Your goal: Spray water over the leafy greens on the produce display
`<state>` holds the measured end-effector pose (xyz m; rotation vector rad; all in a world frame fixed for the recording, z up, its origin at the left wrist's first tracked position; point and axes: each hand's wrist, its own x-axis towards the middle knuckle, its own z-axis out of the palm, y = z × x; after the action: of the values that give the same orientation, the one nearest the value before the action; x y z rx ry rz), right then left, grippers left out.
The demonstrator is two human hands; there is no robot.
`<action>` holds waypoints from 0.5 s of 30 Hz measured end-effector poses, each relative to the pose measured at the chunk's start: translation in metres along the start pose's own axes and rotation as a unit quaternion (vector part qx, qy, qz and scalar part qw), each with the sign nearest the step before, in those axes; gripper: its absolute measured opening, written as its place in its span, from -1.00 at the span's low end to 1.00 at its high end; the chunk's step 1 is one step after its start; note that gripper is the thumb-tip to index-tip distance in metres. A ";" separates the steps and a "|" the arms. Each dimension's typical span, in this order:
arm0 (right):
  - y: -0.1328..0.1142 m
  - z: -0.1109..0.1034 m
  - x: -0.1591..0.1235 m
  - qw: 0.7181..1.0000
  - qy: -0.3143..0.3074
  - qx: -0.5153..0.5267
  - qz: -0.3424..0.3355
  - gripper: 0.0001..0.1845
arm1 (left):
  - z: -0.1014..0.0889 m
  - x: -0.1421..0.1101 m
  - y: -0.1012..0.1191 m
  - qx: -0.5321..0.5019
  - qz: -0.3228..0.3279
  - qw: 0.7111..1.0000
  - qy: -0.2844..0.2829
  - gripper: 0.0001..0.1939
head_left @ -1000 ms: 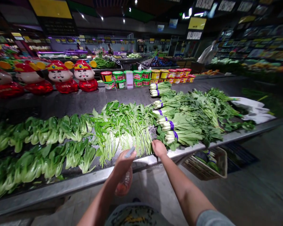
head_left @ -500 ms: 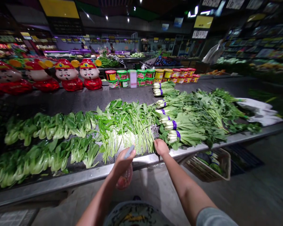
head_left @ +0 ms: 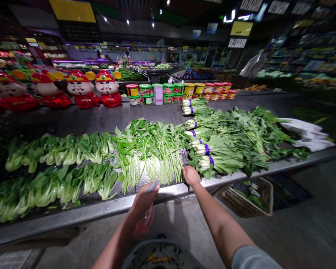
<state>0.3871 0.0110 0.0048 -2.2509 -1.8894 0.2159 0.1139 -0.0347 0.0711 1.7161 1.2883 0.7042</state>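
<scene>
My left hand (head_left: 146, 195) is closed at the display's front edge, with a slim grey object (head_left: 152, 186) sticking out past its thumb. A clear plastic bag (head_left: 145, 220) with something reddish in it hangs below that hand. My right hand (head_left: 190, 175) is closed beside the right end of the loose long-stemmed greens (head_left: 152, 149); what its fingers hold, if anything, is hidden. Just right of it lie bundled leafy greens (head_left: 221, 160) with white stalks and purple bands.
Two rows of bok choy (head_left: 67, 149) lie on the left. Stacked tubs (head_left: 168, 91) and red figurines (head_left: 109, 89) stand behind. A metal rail (head_left: 95, 211) runs along the front. On the floor at right sits a crate (head_left: 240, 203) of vegetables.
My left hand has moved slightly down and left, and the bag has swung lower with it. The grey object is tilted flatter. My right hand has hardly moved.
</scene>
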 end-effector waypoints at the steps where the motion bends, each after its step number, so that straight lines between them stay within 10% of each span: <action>1: 0.000 0.000 0.000 1.000 -0.001 0.000 0.000 -0.53 | -0.002 -0.001 -0.001 0.000 0.009 1.000 -0.009 -0.70; 15: -0.001 -0.003 0.004 0.999 -0.032 -0.029 -0.030 -0.60 | -0.021 -0.016 -0.012 -0.028 0.046 0.999 -0.006 -0.68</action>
<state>0.3874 0.0146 0.0083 -2.2465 -2.0172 0.2294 0.0866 -0.0423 0.0716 1.7406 1.1755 0.7745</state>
